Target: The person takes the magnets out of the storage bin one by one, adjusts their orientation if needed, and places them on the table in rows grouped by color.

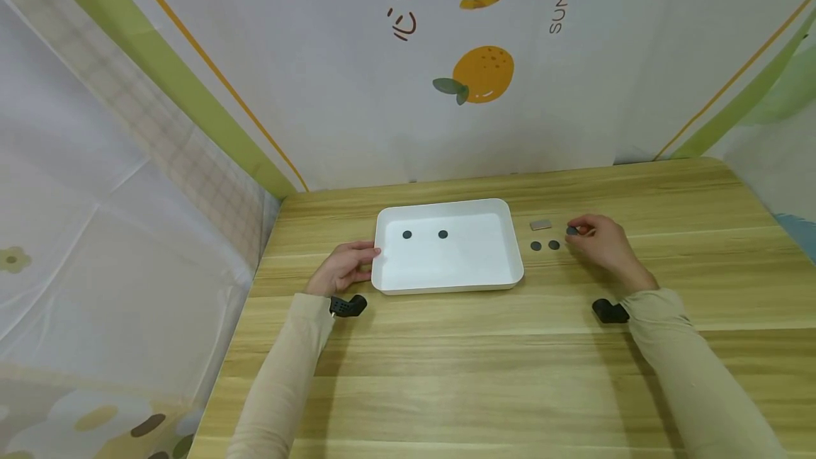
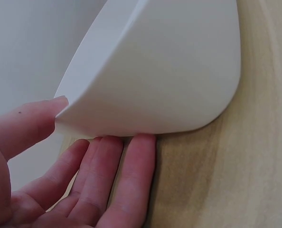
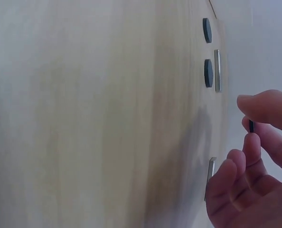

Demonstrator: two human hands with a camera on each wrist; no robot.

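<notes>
My left hand (image 1: 345, 268) holds the left end of a white rectangular tray (image 1: 446, 290). In the left wrist view its thumb lies on the tray's rim, with the other fingertips against the wall's lower edge. Two dark round discs (image 1: 406, 234) lie apart inside the tray. To the right of the tray, my right hand (image 1: 605, 241) pinches another dark disc (image 1: 571, 231) between thumb and fingers, above the table. Two more discs (image 3: 208, 73) lie on the table, near a thin silver bar (image 1: 540, 224). A second silver bar (image 3: 210, 173) is partly hidden behind the fingers.
The wooden table (image 1: 446, 374) ends at the back against a white curtain (image 1: 357, 126) with fruit prints. Another curtain hangs along the left side. A black wrist device (image 1: 348, 305) sits on each forearm.
</notes>
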